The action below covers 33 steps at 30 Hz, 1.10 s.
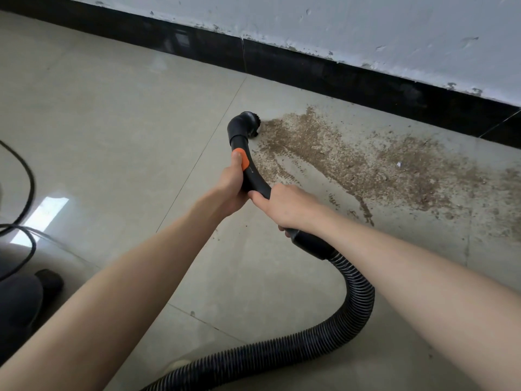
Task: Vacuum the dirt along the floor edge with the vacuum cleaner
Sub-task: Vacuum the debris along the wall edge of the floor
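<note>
— Surroundings first: what is lying around the work?

— Dirt point(363, 162) is spreading in 1 brown patch over the floor point(112, 114), reaching right along the black skirting point(338, 77) under a chipped wall point(366, 32). A cable point(26, 176) is curling at the left edge, well apart from the patch. Nothing is blocking the way between nozzle and dirt.

— Where is the wand pointing?

— The wand point(253, 182) is running up and away from the person, then bending right; its brush nozzle point(248, 122) is touching the patch's left tip. The hose point(324, 334) is looping down to the bottom edge.

— And the 2 hands?

— The left hand point(232, 187) is wrapping the wand, thumb lying on the orange button point(242, 159). The right hand point(287, 207) is gripping the wand lower, just above the hose cuff.
</note>
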{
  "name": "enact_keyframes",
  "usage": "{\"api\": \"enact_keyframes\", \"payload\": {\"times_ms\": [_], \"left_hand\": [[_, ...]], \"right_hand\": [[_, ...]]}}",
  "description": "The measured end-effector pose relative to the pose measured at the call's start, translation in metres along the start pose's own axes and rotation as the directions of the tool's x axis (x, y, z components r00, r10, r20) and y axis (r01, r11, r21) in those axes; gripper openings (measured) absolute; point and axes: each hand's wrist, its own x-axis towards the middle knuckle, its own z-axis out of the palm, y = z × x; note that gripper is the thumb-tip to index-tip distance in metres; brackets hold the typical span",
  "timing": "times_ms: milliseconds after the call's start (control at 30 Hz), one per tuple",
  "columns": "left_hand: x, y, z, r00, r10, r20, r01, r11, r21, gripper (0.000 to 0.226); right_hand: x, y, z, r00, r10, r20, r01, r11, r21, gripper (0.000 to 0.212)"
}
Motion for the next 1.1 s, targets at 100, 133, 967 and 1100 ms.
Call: {"api": "enact_keyframes", "payload": {"times_ms": [100,133,967,1100], "left_hand": [[0.007,0.005,0.007,1.0,0.014,0.009,-0.014,1.0,0.025,0.04],[0.009,0.006,0.009,1.0,0.019,0.008,-0.02,0.999,0.029,0.042],[-0.093,-0.053,-0.08,0.955,0.051,-0.291,-0.058,0.998,-0.016,0.036],[-0.118,-0.083,-0.092,0.934,-0.032,-0.355,0.012,0.998,-0.06,0.038]], "right_hand": [[0.007,0.004,-0.004,1.0,0.0,-0.015,0.001,0.999,0.041,0.058],[0.009,0.005,-0.005,1.0,-0.002,-0.015,0.002,0.999,0.052,0.057],[-0.092,0.006,0.052,0.95,-0.241,0.199,0.269,0.955,-0.126,0.044],[-0.11,0.004,0.066,0.914,-0.29,0.285,0.335,0.934,-0.126,0.044]]}}
